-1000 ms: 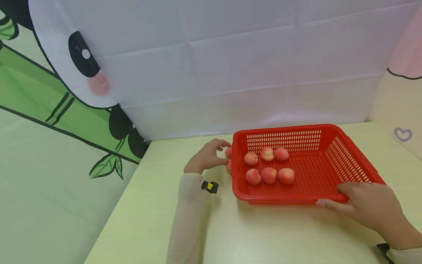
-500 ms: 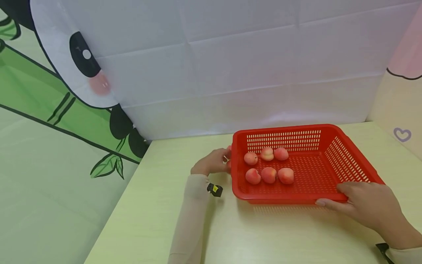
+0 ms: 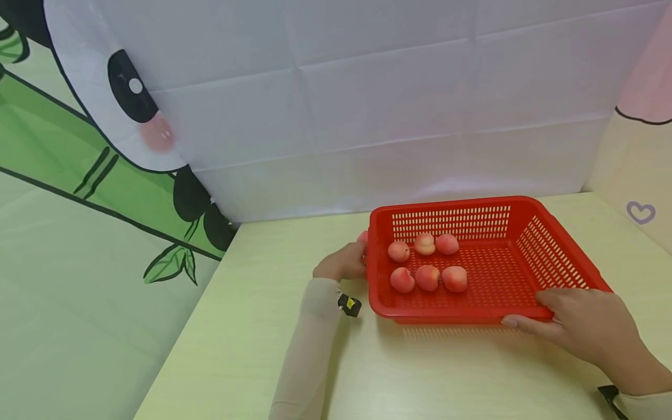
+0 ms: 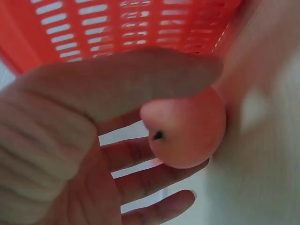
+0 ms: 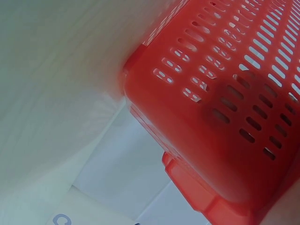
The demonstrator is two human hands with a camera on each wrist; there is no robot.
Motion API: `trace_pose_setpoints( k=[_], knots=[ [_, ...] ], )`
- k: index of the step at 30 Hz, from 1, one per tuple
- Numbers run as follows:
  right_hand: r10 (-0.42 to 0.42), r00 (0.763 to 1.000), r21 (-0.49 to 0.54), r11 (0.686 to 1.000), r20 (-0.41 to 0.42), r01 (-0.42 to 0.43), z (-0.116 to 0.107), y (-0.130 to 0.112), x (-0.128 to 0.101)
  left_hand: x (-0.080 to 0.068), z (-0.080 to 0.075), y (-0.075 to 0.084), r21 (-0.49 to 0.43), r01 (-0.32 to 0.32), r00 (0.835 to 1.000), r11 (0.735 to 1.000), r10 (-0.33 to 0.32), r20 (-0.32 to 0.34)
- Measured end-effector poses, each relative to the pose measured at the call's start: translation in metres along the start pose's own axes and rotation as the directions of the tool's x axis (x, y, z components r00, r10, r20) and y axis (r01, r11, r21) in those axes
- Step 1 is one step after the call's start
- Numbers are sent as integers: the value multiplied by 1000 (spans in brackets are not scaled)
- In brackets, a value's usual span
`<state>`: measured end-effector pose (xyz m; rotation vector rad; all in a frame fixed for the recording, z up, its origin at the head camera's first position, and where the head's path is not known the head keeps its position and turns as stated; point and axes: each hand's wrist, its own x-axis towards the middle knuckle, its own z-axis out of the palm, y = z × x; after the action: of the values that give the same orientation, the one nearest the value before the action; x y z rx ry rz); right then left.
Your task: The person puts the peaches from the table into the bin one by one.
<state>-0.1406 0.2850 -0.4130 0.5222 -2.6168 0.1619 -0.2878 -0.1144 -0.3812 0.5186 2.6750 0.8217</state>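
My left hand point(image 3: 343, 261) is low at the left outer side of the red plastic basket point(image 3: 485, 318). In the left wrist view, its thumb and fingers close around a peach point(image 4: 187, 131) beside the slotted basket wall. The head view shows a bit of a peach point(image 3: 363, 236) just beyond that hand, mostly hidden by the basket's rim. My right hand point(image 3: 593, 332) grips the basket's front right corner, thumb along the front rim. Inside, several peaches lie in two rows on the left part of the floor, such as the front peach point(image 3: 402, 280) and the back peach point(image 3: 447, 244).
The basket stands on a pale wooden table point(image 3: 236, 326). Behind it hangs a white cloth point(image 3: 336, 116) with a printed cartoon. A pale side panel point(image 3: 637, 169) with a heart borders the table at right.
My left hand has moved right and slightly nearer, its fingers closing around a peach by the basket's left side. My right hand has kept its grip on the basket, which stays put.
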Motion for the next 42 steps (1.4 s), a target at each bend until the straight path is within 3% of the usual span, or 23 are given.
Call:
trace_pose_setpoints(
  k=[6, 15, 21, 26, 30, 38, 42],
  knots=[
    [3, 1000, -3, 1000, 11, -3, 1, -1, -1, 1, 1, 0, 44, 15, 1000, 999, -15, 0],
    [8, 1000, -2, 1000, 18, -8, 0, 0, 0, -5, -3, 2, 168, 85, 994, 982, -72, -82],
    [6, 1000, -2, 1000, 10, -6, 1, 1, 0, -7, -7, 0, 94, 144, 981, 985, -130, -141],
    [12, 1000, -8, 1000, 19, -12, 2, 0, -1, -5, -9, -2, 56, 119, 968, 991, -103, -227],
    [13, 1000, -10, 1000, 23, -12, 2, 0, -2, -4, -10, -2, 76, 85, 947, 993, -56, -317],
    [5, 1000, -8, 1000, 4, -5, 3, 1, -2, -6, -13, 0, 90, 144, 878, 985, -85, -471],
    [-3, 1000, -9, 1000, -10, 3, 4, 1, -2, -6, -14, 1, 46, 103, 861, 994, -66, -504]
  ],
)
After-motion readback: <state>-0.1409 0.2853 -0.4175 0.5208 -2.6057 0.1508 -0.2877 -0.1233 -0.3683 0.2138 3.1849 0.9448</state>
